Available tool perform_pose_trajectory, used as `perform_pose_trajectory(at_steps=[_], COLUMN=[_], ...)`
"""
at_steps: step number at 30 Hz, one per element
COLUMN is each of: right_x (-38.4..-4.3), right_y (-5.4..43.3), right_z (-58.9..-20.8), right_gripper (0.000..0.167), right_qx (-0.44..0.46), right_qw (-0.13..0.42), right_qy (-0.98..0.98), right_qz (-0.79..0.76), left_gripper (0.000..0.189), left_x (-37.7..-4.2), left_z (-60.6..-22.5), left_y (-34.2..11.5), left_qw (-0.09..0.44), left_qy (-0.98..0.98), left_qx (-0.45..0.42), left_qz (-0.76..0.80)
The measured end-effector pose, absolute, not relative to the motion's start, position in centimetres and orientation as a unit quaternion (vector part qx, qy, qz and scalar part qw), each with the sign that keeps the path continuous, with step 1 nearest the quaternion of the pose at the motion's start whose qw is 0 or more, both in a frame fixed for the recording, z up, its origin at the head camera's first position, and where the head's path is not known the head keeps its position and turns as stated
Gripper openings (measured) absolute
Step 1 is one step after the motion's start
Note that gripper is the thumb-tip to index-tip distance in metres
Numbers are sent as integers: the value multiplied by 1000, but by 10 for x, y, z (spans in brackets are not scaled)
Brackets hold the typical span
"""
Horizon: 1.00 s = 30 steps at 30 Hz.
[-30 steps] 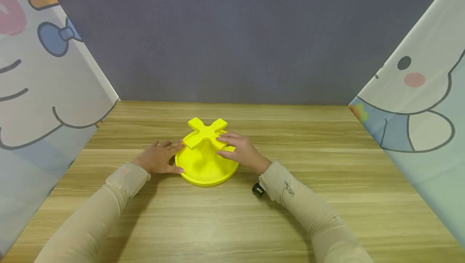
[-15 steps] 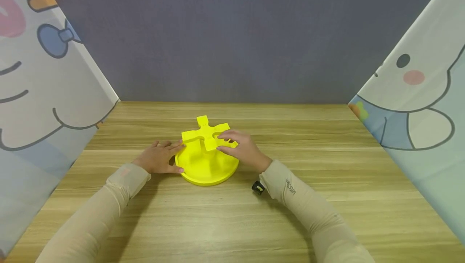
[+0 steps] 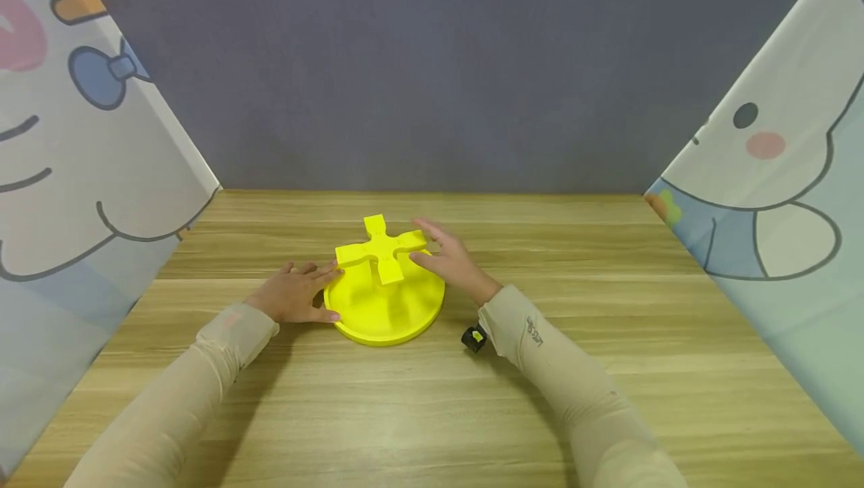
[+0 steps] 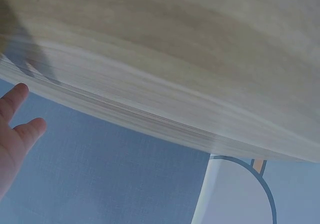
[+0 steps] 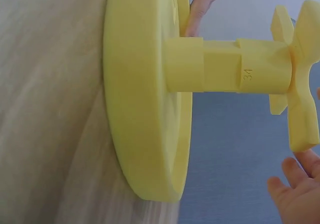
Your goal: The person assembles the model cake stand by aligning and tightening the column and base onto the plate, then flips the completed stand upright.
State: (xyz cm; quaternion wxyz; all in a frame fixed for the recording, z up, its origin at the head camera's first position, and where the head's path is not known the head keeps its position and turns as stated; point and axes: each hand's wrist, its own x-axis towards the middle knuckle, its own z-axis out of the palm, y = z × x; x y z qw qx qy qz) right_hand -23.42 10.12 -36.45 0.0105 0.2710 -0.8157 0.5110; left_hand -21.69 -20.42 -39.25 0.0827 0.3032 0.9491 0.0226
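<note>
A round yellow dish (image 3: 358, 315) with a raised rim lies on the wooden table. From its middle rises a thick yellow post (image 5: 222, 66) marked "34", topped by a four-armed yellow cross handle (image 3: 381, 248). My left hand (image 3: 293, 294) rests against the dish's left rim, thumb and fingers spread. On the right side, my right hand (image 3: 455, 255) has its thumb and fingers apart around one arm of the cross. In the right wrist view a fingertip (image 5: 304, 156) is at that arm's end; whether it touches, I cannot tell.
Wood-grained tabletop (image 3: 540, 383) surrounds the dish. A dark grey wall (image 3: 432, 76) stands behind, with cartoon-printed sheets (image 3: 155, 181) on both sides. A small black device (image 3: 474, 338) sits under the right wrist.
The cross handle turned between one second and half a second ago, then barely moved. My right hand's fingers have since spread and shifted farther back. The left hand stays on the rim.
</note>
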Motion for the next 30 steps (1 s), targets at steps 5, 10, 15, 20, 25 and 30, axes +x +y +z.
perform_pose_trajectory(at_steps=[5,10,15,20,25,30], right_x=[-235,-235,-232,-229,-227,-224], right_y=[99,100,101,104,106,103], right_z=[-365,-367,-366,-368,-370,-370], right_gripper=[54,50,45,43,44,46], right_qx=[268,262,242,245,277,286], right_qw=[-2,-5,-7,-25,-25,-27], right_qy=[-824,-827,-845,-837,-825,-827], right_qz=[500,497,477,489,492,482], left_gripper=[90,91,91,91,90,90], left_x=[-216,-216,-216,-215,-215,-215], left_z=[-393,-394,-392,-392,-392,-392], left_y=[-205,-206,-205,-204,-205,-205], left_qw=[76,75,75,73,73,75], left_qy=[949,949,948,948,948,949], left_qx=[305,306,307,307,307,306], left_qz=[25,23,26,27,28,26])
